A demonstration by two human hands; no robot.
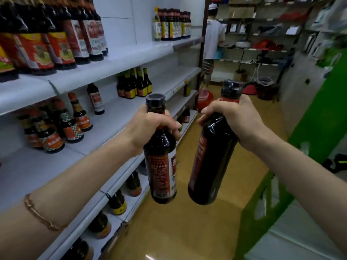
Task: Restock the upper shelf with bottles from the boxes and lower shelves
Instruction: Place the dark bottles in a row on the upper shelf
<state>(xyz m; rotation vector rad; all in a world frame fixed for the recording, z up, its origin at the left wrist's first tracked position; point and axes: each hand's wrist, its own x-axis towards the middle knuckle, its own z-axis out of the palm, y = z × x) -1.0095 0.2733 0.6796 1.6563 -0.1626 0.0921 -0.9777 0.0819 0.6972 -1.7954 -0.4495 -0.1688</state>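
Note:
My left hand [150,126] grips the neck of a dark sauce bottle [162,171] with a red-and-white label. My right hand [234,119] grips the neck of a second dark bottle [212,166], tilted slightly left. Both bottles hang in the aisle in front of the white shelving, a little apart from each other. The upper shelf [120,61] holds a row of dark bottles with red labels [56,40] on its left and a smaller group [172,25] at its far end, with bare shelf between them.
The lower shelves [105,128] carry scattered bottles, some near my left forearm. A green structure [309,137] stands on the right. A person in a white shirt [214,34] stands at the aisle's far end, near a red bucket [205,100].

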